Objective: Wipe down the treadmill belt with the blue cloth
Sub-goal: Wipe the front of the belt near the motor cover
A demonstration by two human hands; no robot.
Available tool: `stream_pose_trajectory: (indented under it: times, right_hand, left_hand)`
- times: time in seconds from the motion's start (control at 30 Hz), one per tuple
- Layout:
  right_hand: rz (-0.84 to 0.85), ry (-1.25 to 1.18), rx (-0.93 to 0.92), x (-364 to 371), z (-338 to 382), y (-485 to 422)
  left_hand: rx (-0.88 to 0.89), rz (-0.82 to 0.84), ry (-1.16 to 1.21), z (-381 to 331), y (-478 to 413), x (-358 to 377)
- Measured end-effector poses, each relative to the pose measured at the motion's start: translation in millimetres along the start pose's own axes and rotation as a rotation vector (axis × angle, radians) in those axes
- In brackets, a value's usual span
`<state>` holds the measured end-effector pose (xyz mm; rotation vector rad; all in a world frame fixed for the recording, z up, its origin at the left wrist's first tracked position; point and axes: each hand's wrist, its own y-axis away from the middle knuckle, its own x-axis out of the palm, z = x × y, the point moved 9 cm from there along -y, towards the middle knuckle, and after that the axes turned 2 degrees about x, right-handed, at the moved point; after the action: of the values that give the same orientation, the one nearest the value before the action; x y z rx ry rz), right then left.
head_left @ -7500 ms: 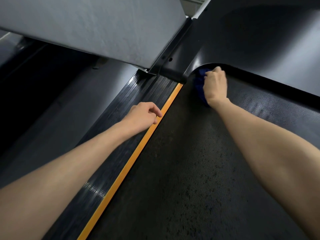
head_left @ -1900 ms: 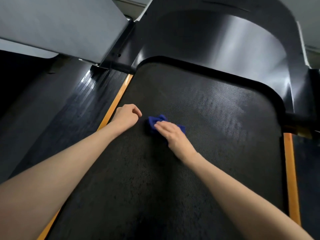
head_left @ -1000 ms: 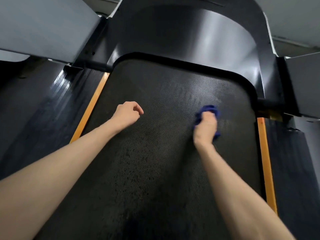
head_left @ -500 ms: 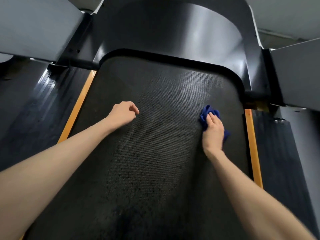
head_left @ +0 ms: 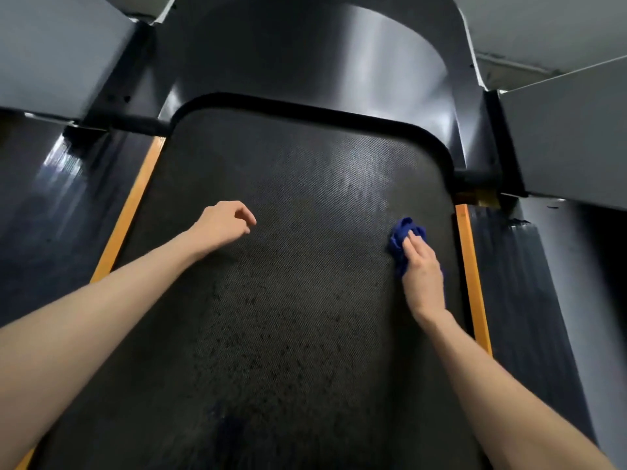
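Note:
The black textured treadmill belt (head_left: 298,266) fills the middle of the head view, with dark specks on its near half. My right hand (head_left: 422,273) presses the crumpled blue cloth (head_left: 402,237) flat onto the belt close to its right edge, fingers fairly straight on top of it. The cloth sticks out ahead and to the left of the fingers. My left hand (head_left: 224,223) hovers or rests at the belt's left-centre with fingers loosely curled, holding nothing.
Orange strips (head_left: 473,276) (head_left: 125,215) run along both sides of the belt, with dark ribbed side rails (head_left: 519,300) beyond them. The glossy black motor hood (head_left: 305,62) curves round the belt's far end. Grey upright panels (head_left: 570,137) stand at both far corners.
My right hand has slid the cloth from the belt's left-centre across to the right edge and slightly nearer me. My left hand has stayed about where it was.

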<state>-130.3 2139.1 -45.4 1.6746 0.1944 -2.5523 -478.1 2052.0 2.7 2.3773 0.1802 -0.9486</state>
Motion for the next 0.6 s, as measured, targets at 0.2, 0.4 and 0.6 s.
stream_pose_trajectory:
  times: [0.2,0.4,0.6]
  right_hand:
    - [0.099,-0.202,-0.245,46.3,117.9,53.9]
    - [0.025,-0.120,-0.138,1.4,19.9,30.9]
    - [-0.153,-0.175,0.315,-6.0,-13.9,2.5]
  left_hand:
    - [-0.053,-0.012,0.034,10.3,-0.8,-3.1]
    - [0.017,0.042,-0.043,-10.2,-5.1,15.3]
    - [0.026,-0.043,-0.002,-15.3,-10.8,-10.1]
